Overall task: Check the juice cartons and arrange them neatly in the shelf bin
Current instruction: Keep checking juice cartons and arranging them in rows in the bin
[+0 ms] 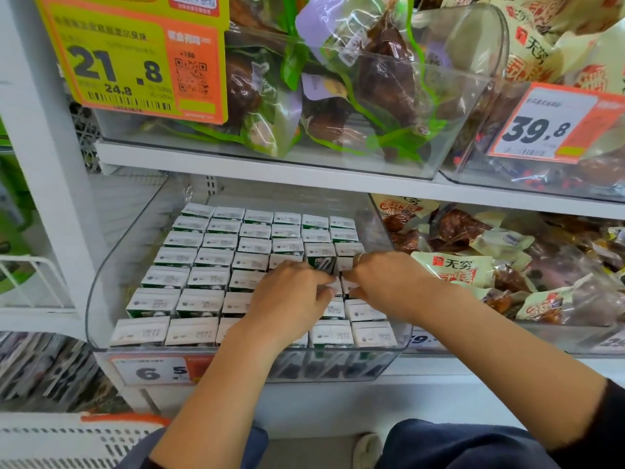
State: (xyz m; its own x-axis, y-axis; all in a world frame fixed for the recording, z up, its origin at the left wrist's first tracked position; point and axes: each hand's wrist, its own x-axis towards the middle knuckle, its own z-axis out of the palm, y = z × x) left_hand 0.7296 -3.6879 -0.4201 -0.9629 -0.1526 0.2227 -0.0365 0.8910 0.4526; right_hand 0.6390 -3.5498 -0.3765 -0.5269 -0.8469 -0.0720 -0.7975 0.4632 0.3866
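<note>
Your juice cartons [216, 257] already fill the clear shelf bin [101, 286] in tidy rows, so only the patch near its right wall is left, where your left hand [291, 294] and right hand [389, 277] pinch 1 raised carton [321, 260], snack bags [473, 265] crowding beside.

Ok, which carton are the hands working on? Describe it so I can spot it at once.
Find the clear bin of white-topped juice cartons on the lower shelf, left of the snack bags. Near its right side, just above where the left hand and right hand meet, one carton stands higher than its neighbours, showing its green side.
</note>
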